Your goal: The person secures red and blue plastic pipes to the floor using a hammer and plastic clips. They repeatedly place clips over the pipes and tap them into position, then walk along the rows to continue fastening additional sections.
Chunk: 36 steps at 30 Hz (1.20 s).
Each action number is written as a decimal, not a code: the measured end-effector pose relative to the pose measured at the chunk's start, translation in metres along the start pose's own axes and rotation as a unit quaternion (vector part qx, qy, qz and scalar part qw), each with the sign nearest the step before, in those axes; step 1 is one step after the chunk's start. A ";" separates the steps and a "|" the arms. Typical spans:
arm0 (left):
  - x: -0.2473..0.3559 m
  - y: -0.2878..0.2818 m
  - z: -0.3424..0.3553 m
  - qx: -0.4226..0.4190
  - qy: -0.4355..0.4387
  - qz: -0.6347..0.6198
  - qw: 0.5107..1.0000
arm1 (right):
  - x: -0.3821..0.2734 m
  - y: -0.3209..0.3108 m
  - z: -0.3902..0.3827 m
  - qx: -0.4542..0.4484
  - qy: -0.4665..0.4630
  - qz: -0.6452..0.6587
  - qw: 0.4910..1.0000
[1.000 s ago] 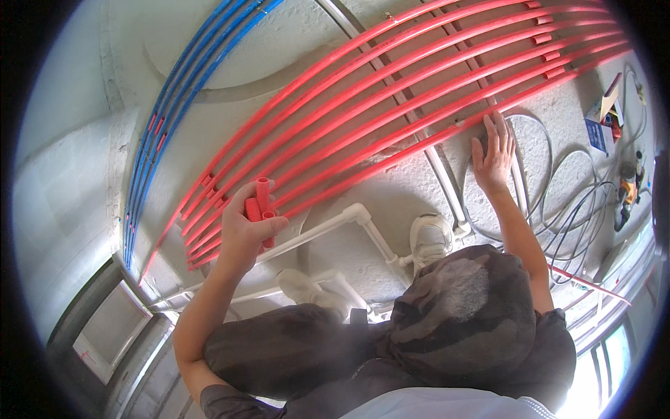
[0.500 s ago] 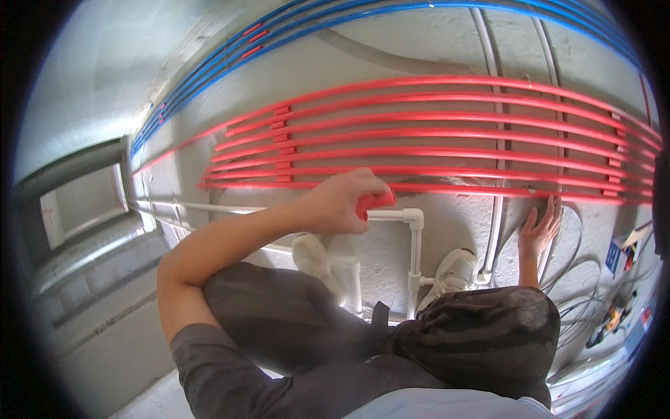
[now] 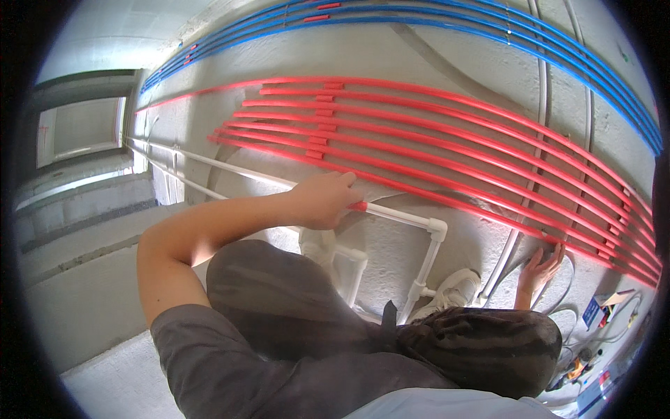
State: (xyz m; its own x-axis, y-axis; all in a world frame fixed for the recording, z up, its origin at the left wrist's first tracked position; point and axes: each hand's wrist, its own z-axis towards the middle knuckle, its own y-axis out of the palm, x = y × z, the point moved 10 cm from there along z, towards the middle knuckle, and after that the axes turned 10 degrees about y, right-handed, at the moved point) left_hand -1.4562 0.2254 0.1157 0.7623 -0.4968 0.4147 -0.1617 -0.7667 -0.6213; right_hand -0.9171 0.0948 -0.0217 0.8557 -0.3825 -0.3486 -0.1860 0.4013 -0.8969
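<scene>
My left hand (image 3: 326, 199) is closed round red short tube pieces (image 3: 359, 206), mostly hidden by the hand, and is just above a white pipe (image 3: 401, 215) with elbow fittings. Several long red pipes (image 3: 433, 157) run side by side beyond it, with short red pieces (image 3: 323, 112) set between them near their left ends. My right hand (image 3: 542, 269) is open, fingertips at the lowest red pipe on the right.
Several blue pipes (image 3: 453, 14) cross the top. Grey conduits (image 3: 504, 255) run under the red ones. Black cables, a blue box (image 3: 594, 311) and an orange power tool (image 3: 581, 363) lie at the right. An opening (image 3: 80, 129) is at the far left.
My view has swung leftward. My left hand has turned over, back now uppermost, hiding most of the red pieces it holds. My right hand stays at the lowest red pipe.
</scene>
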 end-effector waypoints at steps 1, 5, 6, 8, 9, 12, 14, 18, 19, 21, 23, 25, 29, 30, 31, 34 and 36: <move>-0.006 0.015 -0.010 -0.001 0.005 -0.014 1.000 | -0.003 0.001 0.000 -0.004 -0.002 0.001 1.000; -0.005 0.058 -0.039 0.020 0.012 -0.082 0.996 | -0.006 0.005 -0.001 -0.005 -0.016 -0.011 1.000; -0.009 0.074 -0.044 0.039 0.005 -0.100 0.994 | -0.009 0.007 -0.002 -0.001 -0.025 -0.016 1.000; -0.017 0.105 -0.044 0.064 -0.007 -0.116 0.991 | -0.009 0.004 -0.001 0.001 -0.044 -0.034 0.998; -0.023 0.114 -0.047 0.081 -0.017 -0.129 0.988 | -0.009 0.005 -0.001 0.004 -0.048 -0.043 0.998; -0.031 0.131 -0.054 0.144 -0.039 -0.161 0.976 | -0.012 0.005 -0.002 0.006 -0.063 -0.061 0.996; -0.036 0.132 -0.056 0.202 -0.046 -0.161 0.965 | -0.016 0.007 -0.001 0.007 -0.069 -0.051 0.996; -0.047 0.136 -0.051 0.242 -0.062 -0.201 0.947 | -0.010 0.008 -0.003 0.015 -0.054 -0.069 0.996; -0.048 0.137 -0.052 0.252 -0.059 -0.211 0.943 | -0.011 0.010 -0.004 0.015 -0.064 -0.068 0.996; -0.052 0.140 -0.051 0.258 -0.056 -0.223 0.939 | -0.010 0.012 -0.004 0.011 -0.063 -0.067 0.996; -0.055 0.142 -0.048 0.245 -0.055 -0.229 0.940 | -0.012 0.008 -0.003 0.005 -0.052 -0.061 0.997; -0.058 0.143 -0.045 0.247 -0.048 -0.237 0.938 | -0.013 0.008 -0.003 0.006 -0.049 -0.063 0.997; -0.059 0.138 -0.052 0.225 -0.052 -0.277 0.933 | -0.015 0.020 -0.003 -0.004 -0.036 -0.062 0.997; -0.061 0.139 -0.036 0.218 -0.030 -0.283 0.934 | -0.005 0.006 0.001 -0.002 -0.018 -0.089 0.996; -0.061 0.136 -0.041 0.220 -0.030 -0.277 0.935 | -0.007 0.013 0.000 -0.018 -0.003 -0.093 0.995; -0.062 0.134 -0.042 0.233 -0.011 -0.276 0.932 | -0.005 0.007 0.000 -0.013 0.001 -0.093 0.996; -0.065 0.137 -0.053 0.247 -0.024 -0.283 0.926 | -0.009 0.017 0.000 -0.020 0.013 -0.104 0.994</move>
State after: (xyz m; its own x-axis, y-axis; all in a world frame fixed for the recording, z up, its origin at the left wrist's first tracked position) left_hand -1.5611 0.1307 0.0391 0.6663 -0.0434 0.7444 0.5704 -0.6133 -0.5463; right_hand -0.9277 0.1053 -0.0340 0.8649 -0.4755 -0.1605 -0.0252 0.2784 -0.9601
